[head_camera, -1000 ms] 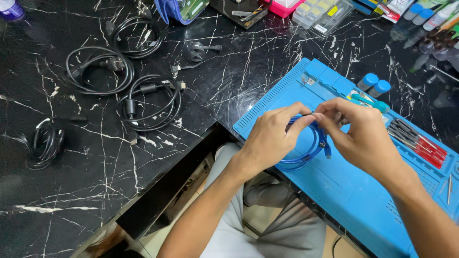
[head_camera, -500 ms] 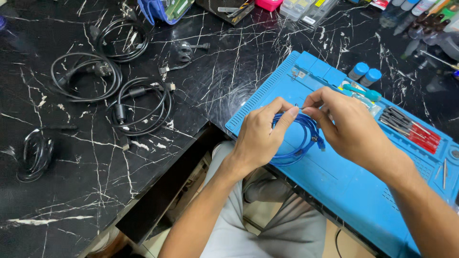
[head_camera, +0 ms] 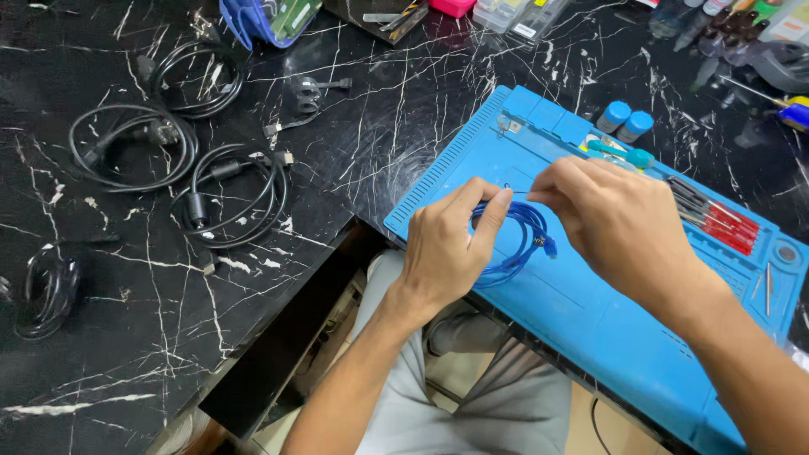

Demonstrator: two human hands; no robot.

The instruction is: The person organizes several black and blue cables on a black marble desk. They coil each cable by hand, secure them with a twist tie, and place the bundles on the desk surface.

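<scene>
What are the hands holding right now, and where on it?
Left hand grips the coiled blue cable by its loops; right hand pinches something thin at the coil's top, too small to tell.

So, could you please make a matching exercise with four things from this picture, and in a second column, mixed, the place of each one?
Things:
1. blue cable coil
2. red-handled screwdrivers
3. black cable coils
4. two blue-capped bottles

Places:
A. on the black marble table, left of the mat
B. at the far edge of the blue mat
C. held between the left hand and right hand
D. in the mat's right-side tray

Pairs: 1-C, 2-D, 3-A, 4-B
</scene>
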